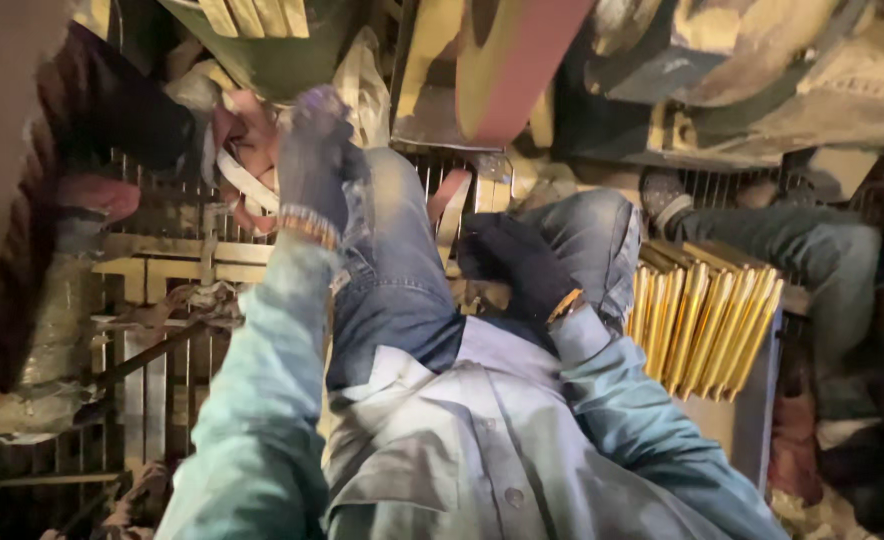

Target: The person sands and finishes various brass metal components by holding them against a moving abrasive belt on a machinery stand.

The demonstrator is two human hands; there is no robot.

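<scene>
Bundle of yellow-gold rods [707,320] lay just right of the right-hand fingers [482,245], tilted, resting on a grey box [737,425]. Further right & well apart: another person's jeans leg [792,235] w/ dark shoe [664,195] at its end. Above those fingers hung a red & yellow machine part [517,60]. Green slatted housing [262,35] sat just above the left-hand fingers [317,110]. Below & left of them, metal grating [157,375] w/ upright bars, dusty. Detail there too dark to tell.
</scene>
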